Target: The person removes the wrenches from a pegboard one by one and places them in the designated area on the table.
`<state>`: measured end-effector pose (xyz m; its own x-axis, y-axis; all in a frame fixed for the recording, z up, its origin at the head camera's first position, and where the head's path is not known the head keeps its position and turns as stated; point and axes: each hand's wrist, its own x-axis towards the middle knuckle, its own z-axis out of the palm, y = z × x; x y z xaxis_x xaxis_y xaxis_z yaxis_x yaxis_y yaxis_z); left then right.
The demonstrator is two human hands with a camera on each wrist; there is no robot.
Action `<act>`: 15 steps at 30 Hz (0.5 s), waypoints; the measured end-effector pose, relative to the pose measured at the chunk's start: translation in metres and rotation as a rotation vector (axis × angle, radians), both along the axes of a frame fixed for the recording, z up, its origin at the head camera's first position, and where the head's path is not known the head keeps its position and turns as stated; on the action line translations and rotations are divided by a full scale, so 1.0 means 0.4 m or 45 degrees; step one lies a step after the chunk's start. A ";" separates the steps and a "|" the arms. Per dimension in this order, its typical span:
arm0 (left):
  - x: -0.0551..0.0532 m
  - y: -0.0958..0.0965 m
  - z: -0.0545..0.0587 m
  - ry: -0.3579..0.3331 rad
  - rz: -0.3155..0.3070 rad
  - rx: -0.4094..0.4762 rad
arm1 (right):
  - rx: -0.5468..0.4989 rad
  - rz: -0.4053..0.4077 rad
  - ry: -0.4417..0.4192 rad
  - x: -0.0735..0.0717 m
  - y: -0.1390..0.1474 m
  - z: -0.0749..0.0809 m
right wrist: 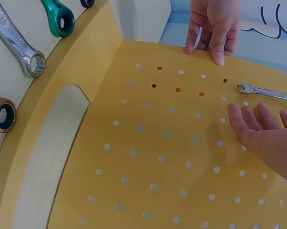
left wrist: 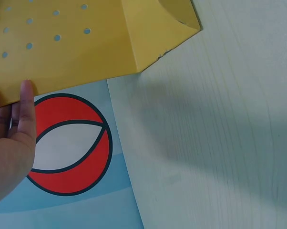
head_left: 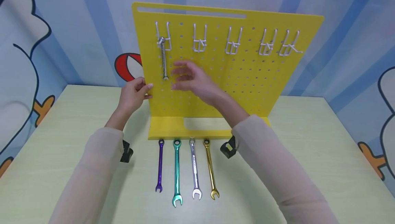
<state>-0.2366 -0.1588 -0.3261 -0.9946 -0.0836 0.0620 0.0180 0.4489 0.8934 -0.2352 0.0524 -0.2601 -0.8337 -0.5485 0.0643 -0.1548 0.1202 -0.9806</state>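
A small silver combination wrench (head_left: 164,59) hangs by its ring end from the leftmost hook of the yellow pegboard (head_left: 197,104). My left hand (head_left: 133,94) holds the board's left edge, thumb on the front and fingers behind. In the left wrist view, the fingers (left wrist: 26,107) sit at that edge. My right hand (head_left: 192,79) is just right of the hanging wrench, fingers loosely bent and holding nothing. In the right wrist view, a gap shows between the right hand (right wrist: 272,138) and the wrench's open end (right wrist: 246,88).
Before the board's base lie a purple wrench (head_left: 160,165), a green wrench (head_left: 177,172), a silver wrench (head_left: 194,169) and a gold wrench (head_left: 211,169), ring ends toward the board. Several white double hooks (head_left: 200,42) line its upper part. A cartoon-printed backdrop (head_left: 92,28) stands behind the table (head_left: 308,148).
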 end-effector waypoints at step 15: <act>-0.006 -0.004 -0.006 -0.017 -0.002 0.001 | -0.067 -0.021 0.049 -0.003 -0.029 0.026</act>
